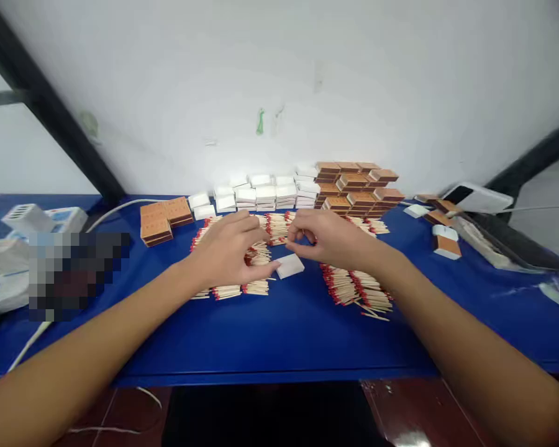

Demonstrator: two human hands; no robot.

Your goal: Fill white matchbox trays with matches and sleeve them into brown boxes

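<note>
A small white inner tray of a matchbox point(290, 266) lies on the blue table between my hands. My left hand point(235, 251) is spread over the matches on the left, its thumb stretched out to touch the tray's left edge. Just beyond the tray, my right hand point(323, 237) has its fingers curled and pinched; whatever they hold is hidden. Red-tipped matches lie in rows on the left point(227, 292), at the back point(276, 226) and in a heap on the right point(358, 287), partly under my hands and wrist.
Against the wall stand stacked white trays point(265, 194) and brown matchboxes point(361, 189). More brown boxes point(161, 218) sit at left, near a power strip point(68, 220) and a cable. At right are loose boxes point(446, 246), a white device point(477, 197) and a dark pouch point(507, 239).
</note>
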